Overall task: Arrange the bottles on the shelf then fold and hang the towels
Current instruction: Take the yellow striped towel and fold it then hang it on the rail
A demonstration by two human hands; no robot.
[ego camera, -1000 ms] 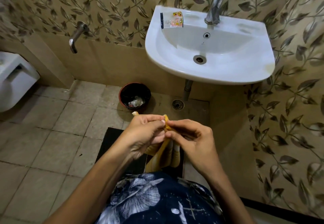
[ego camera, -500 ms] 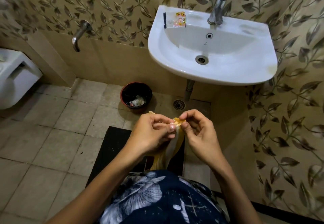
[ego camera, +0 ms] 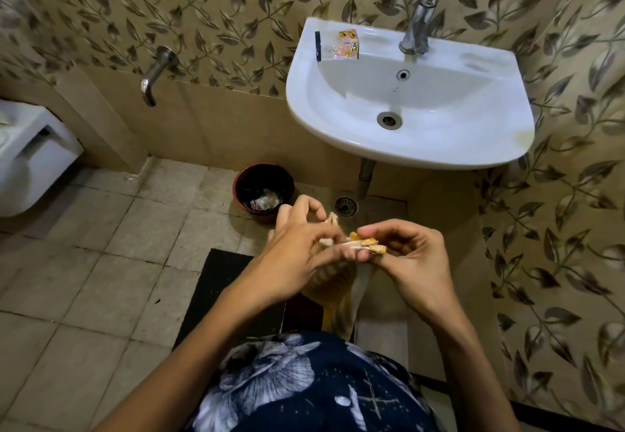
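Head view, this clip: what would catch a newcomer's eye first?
Both hands, the left hand and right hand, pinch the top edge of a yellow and white towel at centre frame, the rest hanging down. Above them a white sink juts from the leaf-patterned wall, with a dark waste bin on the floor below it.

This is a small bathroom in what looks like a home. A white wall-hung washbasin (ego camera: 409,107) with a chrome tap (ego camera: 417,22) is fixed against leaf-patterned wall tiles (ego camera: 209,9), and a second, lower spout (ego camera: 154,75) juts from the same wall. At the left edge sits a white ceramic fixture (ego camera: 30,157) (probably a wall-hung toilet, though only part shows). The floor is pale square tile (ego camera: 101,245) with a round drain (ego camera: 345,207), a dark bin (ego camera: 263,191) and a black mat (ego camera: 230,296).
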